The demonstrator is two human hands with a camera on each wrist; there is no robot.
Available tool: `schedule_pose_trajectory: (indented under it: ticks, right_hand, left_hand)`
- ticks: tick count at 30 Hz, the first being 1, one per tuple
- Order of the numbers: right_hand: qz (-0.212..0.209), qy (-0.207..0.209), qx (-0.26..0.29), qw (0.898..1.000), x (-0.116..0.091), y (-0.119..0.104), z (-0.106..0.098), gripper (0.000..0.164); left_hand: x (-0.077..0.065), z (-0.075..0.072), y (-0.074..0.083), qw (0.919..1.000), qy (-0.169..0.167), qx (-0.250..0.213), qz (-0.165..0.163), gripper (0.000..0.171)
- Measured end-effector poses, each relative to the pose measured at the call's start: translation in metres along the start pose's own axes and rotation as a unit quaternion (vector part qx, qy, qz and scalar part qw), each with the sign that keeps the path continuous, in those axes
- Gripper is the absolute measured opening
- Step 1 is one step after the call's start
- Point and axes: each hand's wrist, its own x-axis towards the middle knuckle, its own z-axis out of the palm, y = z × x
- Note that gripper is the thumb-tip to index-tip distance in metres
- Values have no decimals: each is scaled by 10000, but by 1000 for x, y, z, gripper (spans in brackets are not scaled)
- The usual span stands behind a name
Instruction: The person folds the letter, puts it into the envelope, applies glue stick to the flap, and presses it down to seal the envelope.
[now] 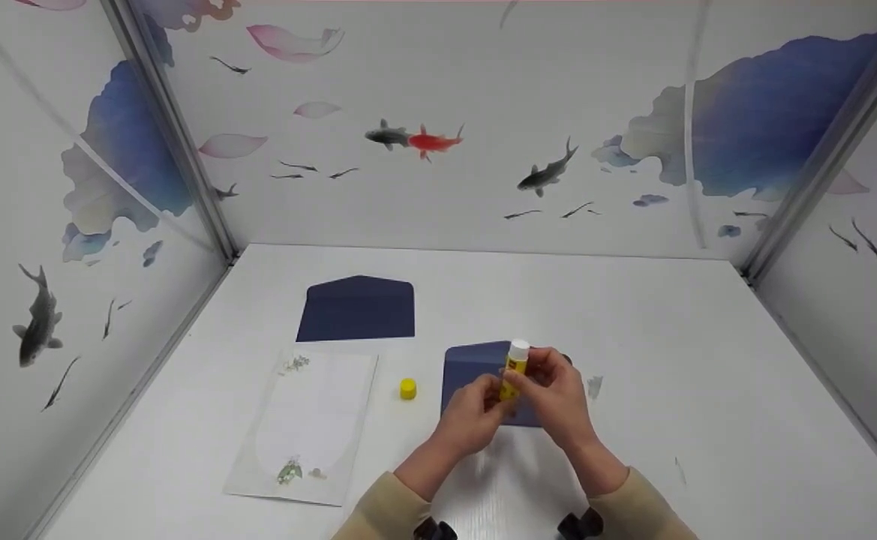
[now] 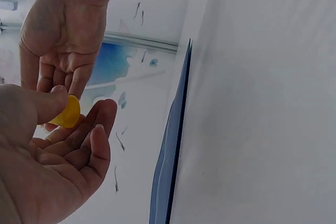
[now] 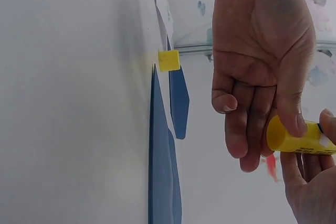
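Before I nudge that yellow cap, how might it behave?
The yellow cap looks small and plastic, so probably light. Squat and apparently standing on end, it should slide before tipping; knocked over, its round side may roll.

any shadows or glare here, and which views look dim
Head view: soft shadows on the table below the left hand and right hand; pale streaks, perhaps glare, on the walls. Both wrist views: dimmer; in the right wrist view, a faint yellow tint beside the yellow cap.

Cap btwn card (L) & near env. (R), far env. behind card.
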Motion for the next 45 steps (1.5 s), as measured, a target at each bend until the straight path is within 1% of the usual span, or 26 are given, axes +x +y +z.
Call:
schedule_pose_trajectory:
  ticks: [3,5,7,12,16,19,22,24,25,27,29,31,32,34,36,38,40,43,45]
  right_hand:
    - [10,-23,82,10000,0,0,0,27]
    - [10,-42,136,9999,1,1,0,26]
    - [17,-71,185,9998,1,1,0,27]
    - [36,-74,124,9999,1,1,-2,26]
    - [36,-51,115,9999,2,2,-3,26]
    - [46,-59,122,9999,3,2,-4,27]
    - [58,-43,127,9999,3,3,-4,27]
    - [51,-28,117,9999,4,4,-5,27]
    - [43,-14,97,9999,4,5,-5,27]
    - [29,17,12,10000,5,6,-5,28]
    - [36,21,-92,9999,5,7,-5,29]
    - [69,32,-204,9998,6,7,-5,29]
    - [89,29,-245,9997,6,8,-5,29]
    - [124,26,-294,9995,7,9,-5,28]
    - [138,19,-319,9994,7,10,-4,28]
    - [141,-3,-332,9993,7,11,-4,28]
    - [142,-35,-349,9993,7,10,-4,28]
    - [170,-73,-387,9991,6,10,-4,28]
    - [184,-83,-409,9990,6,10,-4,28]
  left_hand:
    - [-1,-2,-1,9993,-329,-81,157,27]
    - [-1,-3,-1,9985,-473,-134,259,29]
    - [-1,-4,-2,9979,-551,-153,308,31]
    - [1,-5,-3,9973,-665,-148,256,33]
    - [3,-8,-3,9973,-684,122,237,41]
    - [3,-14,-1,9962,-751,380,223,46]
    - [3,-20,-1,9952,-807,528,166,46]
    - [4,-24,-1,9957,-701,606,57,45]
    - [4,-26,-1,9962,-580,647,5,44]
    - [5,-31,-2,9966,-180,801,-108,40]
    - [6,-35,-5,9935,348,1066,-184,37]
    - [7,-40,-8,9850,912,1446,-244,34]
    - [8,-43,-10,9786,1186,1660,-272,33]
    - [10,-47,-13,9635,1638,2094,-310,32]
    - [11,-52,-17,9481,1950,2477,-405,32]
    - [12,-55,-21,9340,2140,2815,-516,33]
    - [13,-58,-25,9216,2213,3126,-633,34]
    - [14,-61,-31,9053,2199,3554,-763,37]
    - [14,-63,-33,8975,2140,3768,-818,36]
